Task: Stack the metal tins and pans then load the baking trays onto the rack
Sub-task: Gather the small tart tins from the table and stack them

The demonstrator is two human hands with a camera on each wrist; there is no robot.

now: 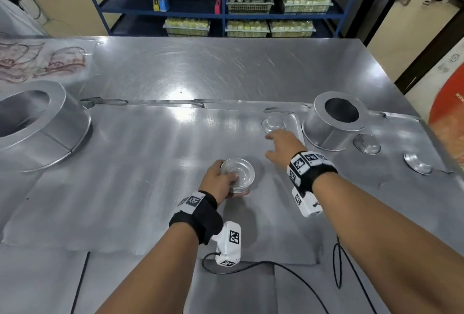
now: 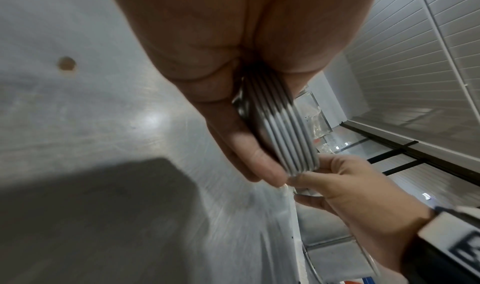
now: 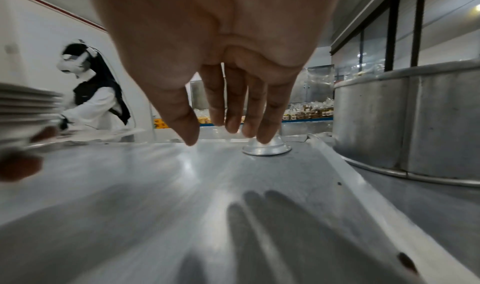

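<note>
- Metal everywhere: at the far left of the steel table (image 1: 226,67) a big pan (image 1: 42,122) sits upside down on a baking tray (image 1: 125,163), not yet stacked with anything.
- My left hand (image 1: 221,180) grips the stack of small tins (image 1: 237,175), fingers and thumb curled round its rims, held just above the tray near the middle. From my left wrist the stack (image 2: 283,136) shows about six nested rims, though blur makes the count unsure.
- My right hand (image 1: 283,145) reaches forward with fingers spread and relaxed, holding nothing. It hangs just short of a lone upturned tin (image 1: 273,124) at the tray's far edge; from the right wrist my fingertips (image 3: 267,136) seem to be at that tin (image 3: 266,147), but I cannot tell if they touch.
- Right of it a second pan (image 1: 334,120) stands inverted on another tray.
- Further right, two more small tins (image 1: 367,144) and (image 1: 418,163) lie separately, well apart from my stack.
- So I judge the tin stacking is partly done: three loose tins remain, both large pans are unstacked, and no tray has gone to a rack. No rack for trays is in view.
</note>
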